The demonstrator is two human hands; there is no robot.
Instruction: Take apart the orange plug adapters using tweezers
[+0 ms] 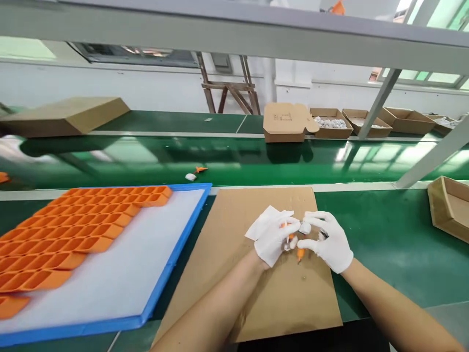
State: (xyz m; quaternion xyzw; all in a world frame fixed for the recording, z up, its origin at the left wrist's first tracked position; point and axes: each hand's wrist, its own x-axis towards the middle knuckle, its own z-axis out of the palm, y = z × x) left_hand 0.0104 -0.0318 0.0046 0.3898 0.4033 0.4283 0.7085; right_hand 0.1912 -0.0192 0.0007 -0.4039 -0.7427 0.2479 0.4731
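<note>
My left hand [275, 239], in a white glove, is closed on a small orange part with white pieces [292, 236]. A flat white sheet [264, 221], cloth or paper, sticks out behind that hand. My right hand [329, 240], also gloved in white, curves in from the other side with thumb and forefinger near a rounded white piece [305, 228] between the hands. Something dark shows among its fingers, too small to name. Below the fingertips is an orange pointed tip [301, 254]; whether it joins the held part is hidden. Both hands are over a cardboard sheet [227, 274].
Left of the cardboard lies a blue-edged tray [172, 261] with rows of orange open cups [84, 225]. A small orange-and-white piece [196, 173] rests on the green strip [234, 166] beyond. Cardboard boxes [284, 122] line the back shelf; an open box [452, 208] stands far right.
</note>
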